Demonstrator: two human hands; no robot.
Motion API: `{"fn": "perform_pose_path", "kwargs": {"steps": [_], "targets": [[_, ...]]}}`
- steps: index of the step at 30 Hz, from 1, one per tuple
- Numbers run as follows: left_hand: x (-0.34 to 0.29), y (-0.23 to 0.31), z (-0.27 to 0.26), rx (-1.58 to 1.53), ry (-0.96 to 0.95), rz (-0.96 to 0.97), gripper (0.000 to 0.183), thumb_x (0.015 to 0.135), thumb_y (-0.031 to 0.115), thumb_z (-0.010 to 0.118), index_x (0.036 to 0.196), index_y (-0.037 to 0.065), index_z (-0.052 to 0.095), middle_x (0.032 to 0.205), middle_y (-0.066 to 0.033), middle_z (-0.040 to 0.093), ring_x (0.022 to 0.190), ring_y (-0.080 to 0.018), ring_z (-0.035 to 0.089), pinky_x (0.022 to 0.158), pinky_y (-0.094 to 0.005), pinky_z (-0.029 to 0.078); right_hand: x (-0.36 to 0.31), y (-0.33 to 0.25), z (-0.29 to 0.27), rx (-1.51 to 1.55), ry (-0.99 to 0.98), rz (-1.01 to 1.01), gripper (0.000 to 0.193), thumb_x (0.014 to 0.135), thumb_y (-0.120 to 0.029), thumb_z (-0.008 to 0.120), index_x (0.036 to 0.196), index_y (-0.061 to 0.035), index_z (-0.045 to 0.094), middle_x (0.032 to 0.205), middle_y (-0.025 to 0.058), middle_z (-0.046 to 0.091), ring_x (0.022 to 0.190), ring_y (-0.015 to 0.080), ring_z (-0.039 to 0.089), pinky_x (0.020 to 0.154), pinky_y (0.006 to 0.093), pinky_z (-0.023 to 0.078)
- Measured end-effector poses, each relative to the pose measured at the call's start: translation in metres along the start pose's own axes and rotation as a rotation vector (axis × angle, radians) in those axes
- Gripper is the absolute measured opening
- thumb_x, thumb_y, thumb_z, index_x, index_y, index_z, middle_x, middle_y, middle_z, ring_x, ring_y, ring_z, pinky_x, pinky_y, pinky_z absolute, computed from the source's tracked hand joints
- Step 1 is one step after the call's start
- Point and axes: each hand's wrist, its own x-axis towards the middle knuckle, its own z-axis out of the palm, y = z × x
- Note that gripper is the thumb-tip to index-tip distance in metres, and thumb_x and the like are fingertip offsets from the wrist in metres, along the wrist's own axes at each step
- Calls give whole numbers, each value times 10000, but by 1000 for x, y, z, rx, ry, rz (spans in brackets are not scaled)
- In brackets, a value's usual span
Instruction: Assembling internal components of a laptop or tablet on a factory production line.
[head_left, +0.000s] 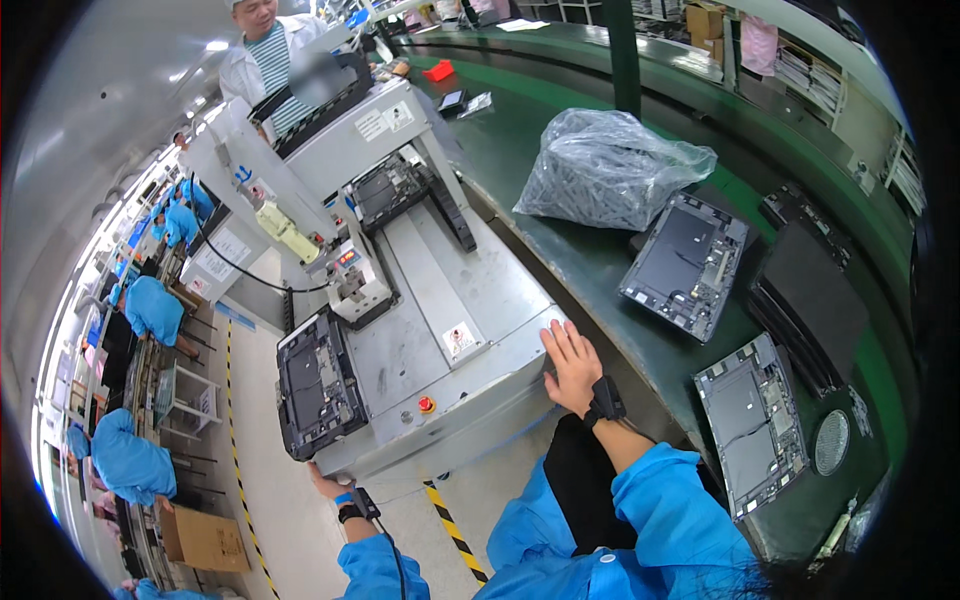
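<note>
My right hand (pixel 574 366) lies with fingers spread on the front right corner of a grey metal bench machine (pixel 548 325). Nothing is in it. Down at the machine's front left corner is my left hand (pixel 330 484), just below a black fixture (pixel 347 398) and seemingly against it or the machine's edge. Its fingers are partly hidden. In that fixture sits a flat electronic device with its inside exposed (pixel 305 372). A second, similar open device (pixel 385 190) lies under the machine's frame at the back. A red push button (pixel 427 404) is on the machine's front, between my hands.
On the green bench (pixel 560 250) at right are a clear plastic bag of small parts (pixel 610 165), two opened devices (pixel 690 262) (pixel 750 420), black panels (pixel 815 300) and a round metal mesh piece (pixel 831 442). A person (pixel 275 60) stands behind the machine. Several workers in blue sit along the left.
</note>
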Motion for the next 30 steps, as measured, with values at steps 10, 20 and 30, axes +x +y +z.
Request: {"fn": "perform_pose_path", "kwargs": {"steps": [10, 20, 30], "targets": [[15, -17, -2, -79, 50, 120, 632, 878, 508, 634, 1315, 57, 565, 1318, -104, 572, 1186, -295, 534, 936, -536, 427, 6, 0, 12, -3, 111, -68, 711, 671, -175, 706, 1348, -52, 527, 1392, 175, 494, 1280, 382, 450, 989, 481, 415], [59, -21, -51, -78, 117, 226, 426, 862, 384, 637, 1154, 74, 646, 1225, -91, 605, 1162, -261, 521, 902, -487, 438, -2, -38, 8, 81, 70, 3, 792, 668, -123, 720, 1403, -40, 437, 1475, 207, 380, 1333, 437, 383, 1053, 525, 382], [23, -81, -63, -377, 24, -233, 822, 864, 760, 378, 1517, 267, 299, 1565, -48, 297, 1416, -297, 283, 1057, -658, 274, -191, -66, -125, 625, -158, 544, 375, 785, -65, 732, 1151, -24, 655, 920, 136, 734, 862, 271, 724, 808, 370, 566]]}}
